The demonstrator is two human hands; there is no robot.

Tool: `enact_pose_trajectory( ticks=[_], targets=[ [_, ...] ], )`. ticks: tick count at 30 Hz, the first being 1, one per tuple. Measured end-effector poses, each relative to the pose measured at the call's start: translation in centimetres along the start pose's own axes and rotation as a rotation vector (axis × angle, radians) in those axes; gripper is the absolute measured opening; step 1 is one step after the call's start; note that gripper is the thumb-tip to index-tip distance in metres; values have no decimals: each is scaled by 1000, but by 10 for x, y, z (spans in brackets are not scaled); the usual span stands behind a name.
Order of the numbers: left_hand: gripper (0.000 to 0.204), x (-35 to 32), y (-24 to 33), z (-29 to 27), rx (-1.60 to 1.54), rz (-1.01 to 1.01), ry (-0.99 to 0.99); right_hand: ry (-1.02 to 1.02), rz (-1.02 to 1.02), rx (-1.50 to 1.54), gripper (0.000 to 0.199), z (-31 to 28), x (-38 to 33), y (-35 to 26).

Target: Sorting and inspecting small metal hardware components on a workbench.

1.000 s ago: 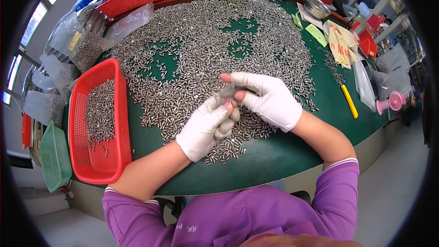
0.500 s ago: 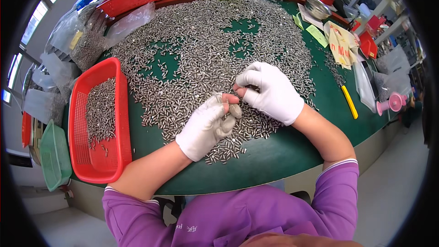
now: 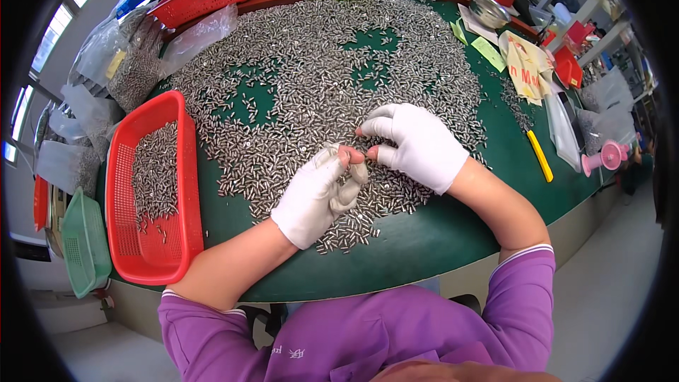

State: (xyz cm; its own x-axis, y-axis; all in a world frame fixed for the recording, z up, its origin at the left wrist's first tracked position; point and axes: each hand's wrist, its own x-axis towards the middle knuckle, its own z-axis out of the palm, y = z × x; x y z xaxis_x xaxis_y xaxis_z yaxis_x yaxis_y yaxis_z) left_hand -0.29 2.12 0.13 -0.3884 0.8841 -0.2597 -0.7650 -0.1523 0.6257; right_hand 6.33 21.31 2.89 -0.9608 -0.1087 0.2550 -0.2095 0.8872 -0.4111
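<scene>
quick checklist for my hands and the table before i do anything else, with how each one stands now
1. Gloves on: ok; left hand and right hand both wear white gloves, some fingertips bare.
2. Piece in the grip: cannot tell; too small to make out where the hands meet.
3. Metal pieces close by: ok; they lie beneath and around the hands.
4. Pieces evenly spread: not ok; bare patches of green table show between them.
5. Long red basket upright: ok; beside the left forearm, partly filled.
6. Yellow handle apart from the right forearm: ok.
</scene>
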Motion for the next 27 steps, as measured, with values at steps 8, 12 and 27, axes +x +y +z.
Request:
enact_pose_trajectory(
  ticks=[8, 12, 27],
  targets=[
    [24, 0, 2, -2, 3, -28, -2, -63, 42, -284, 12, 9, 2, 0],
    [22, 0, 1, -2, 2, -1, -23, -45, 64, -210, 12, 2, -1, 4],
    [20, 0, 0, -3, -17, -27, 2, 97, 88, 41, 14, -2, 3, -1]
  ],
)
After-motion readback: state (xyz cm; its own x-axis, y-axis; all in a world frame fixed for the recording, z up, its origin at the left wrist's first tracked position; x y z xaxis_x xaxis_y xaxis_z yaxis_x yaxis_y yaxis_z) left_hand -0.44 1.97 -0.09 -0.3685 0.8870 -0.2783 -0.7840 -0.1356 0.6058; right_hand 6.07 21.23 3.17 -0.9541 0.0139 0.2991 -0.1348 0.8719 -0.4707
